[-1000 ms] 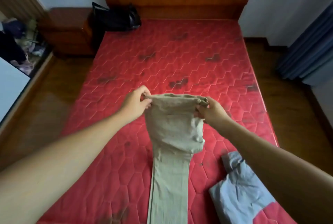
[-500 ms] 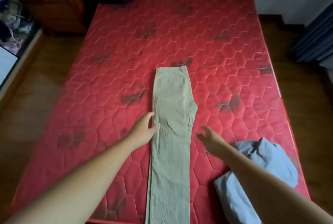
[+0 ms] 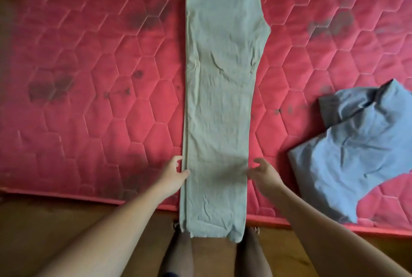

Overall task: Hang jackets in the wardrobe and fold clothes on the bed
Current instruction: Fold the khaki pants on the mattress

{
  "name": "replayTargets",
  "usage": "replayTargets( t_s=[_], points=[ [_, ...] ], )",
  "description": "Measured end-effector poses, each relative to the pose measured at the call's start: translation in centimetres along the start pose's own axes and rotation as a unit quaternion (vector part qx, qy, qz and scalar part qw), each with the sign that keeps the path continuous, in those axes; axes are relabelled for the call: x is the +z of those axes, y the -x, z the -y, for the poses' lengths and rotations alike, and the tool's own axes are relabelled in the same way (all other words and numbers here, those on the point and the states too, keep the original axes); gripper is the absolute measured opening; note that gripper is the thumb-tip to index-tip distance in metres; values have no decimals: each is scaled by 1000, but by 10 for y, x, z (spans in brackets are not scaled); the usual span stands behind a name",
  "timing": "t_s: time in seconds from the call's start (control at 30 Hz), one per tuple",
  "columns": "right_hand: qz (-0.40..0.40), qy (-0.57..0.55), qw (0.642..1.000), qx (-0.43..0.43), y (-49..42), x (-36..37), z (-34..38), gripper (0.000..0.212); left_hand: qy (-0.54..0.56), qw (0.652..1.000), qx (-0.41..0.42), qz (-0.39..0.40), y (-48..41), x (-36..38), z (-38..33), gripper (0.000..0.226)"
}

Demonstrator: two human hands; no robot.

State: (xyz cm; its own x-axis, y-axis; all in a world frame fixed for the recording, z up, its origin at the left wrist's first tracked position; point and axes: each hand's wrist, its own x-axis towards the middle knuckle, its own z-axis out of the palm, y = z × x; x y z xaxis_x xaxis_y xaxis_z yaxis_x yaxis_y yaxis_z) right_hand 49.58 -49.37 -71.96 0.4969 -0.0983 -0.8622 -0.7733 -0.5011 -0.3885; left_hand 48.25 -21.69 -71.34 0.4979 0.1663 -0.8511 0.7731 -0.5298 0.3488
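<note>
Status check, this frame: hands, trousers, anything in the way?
Left hand, right hand open beside trousers, no grip. Trousers flat on mattress, hems overhanging. Blue garment apart, right side.

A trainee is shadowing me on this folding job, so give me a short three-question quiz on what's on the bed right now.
1. True or false: the beige trousers lie bunched in a heap on the red mattress.
2. The blue garment lies: A) on top of the trousers; B) to their right, apart from them; C) on the floor.
3. Fill in: the left hand and right hand are at opposite ____ of the trouser legs.
Key: 1 false, they lie flat and straight; 2 B; 3 sides.
</note>
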Motion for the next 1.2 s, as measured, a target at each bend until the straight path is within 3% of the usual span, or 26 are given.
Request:
replayTargets(
  t_s=[0.07, 0.2, 0.3, 0.37, 0.57, 0.7, 0.9, 1.1, 1.2],
  points=[
    [-15, -57, 998, -5, -6, 17, -26, 57, 8, 1000, -10, -1, -3, 17, 19, 51],
    [-45, -146, 988, 9, -3, 34, -28, 31, 1, 998, -6, -59, -7, 34, 34, 44],
    [-11, -122, 992, -2, 0, 39, -26, 9, -8, 999, -8, -44, -7, 35, 33, 31],
    [8, -90, 996, -13, 2, 41, -28, 19, -26, 999, -8, -22, -7, 34, 34, 21],
    [97, -124, 987, 34, 7, 38, -35, 12, 31, 999, -10, -2, -1, 35, 39, 23],
    [55, -142, 988, 33, 8, 36, -45, 10, 85, 996, -23, -23, 6, 33, 44, 33],
    [21, -166, 986, 27, 11, 37, -57, 13, 149, 988, -30, 7, 1, 28, 56, 41],
    [-23, -185, 982, 29, 13, 48, -69, 17, 217, 974, -56, 20, 7, 32, 49, 23],
    [-13, -196, 979, 46, 19, 49, -78, 16, 222, 969, -83, 71, 11, 37, 54, 14]
  ],
)
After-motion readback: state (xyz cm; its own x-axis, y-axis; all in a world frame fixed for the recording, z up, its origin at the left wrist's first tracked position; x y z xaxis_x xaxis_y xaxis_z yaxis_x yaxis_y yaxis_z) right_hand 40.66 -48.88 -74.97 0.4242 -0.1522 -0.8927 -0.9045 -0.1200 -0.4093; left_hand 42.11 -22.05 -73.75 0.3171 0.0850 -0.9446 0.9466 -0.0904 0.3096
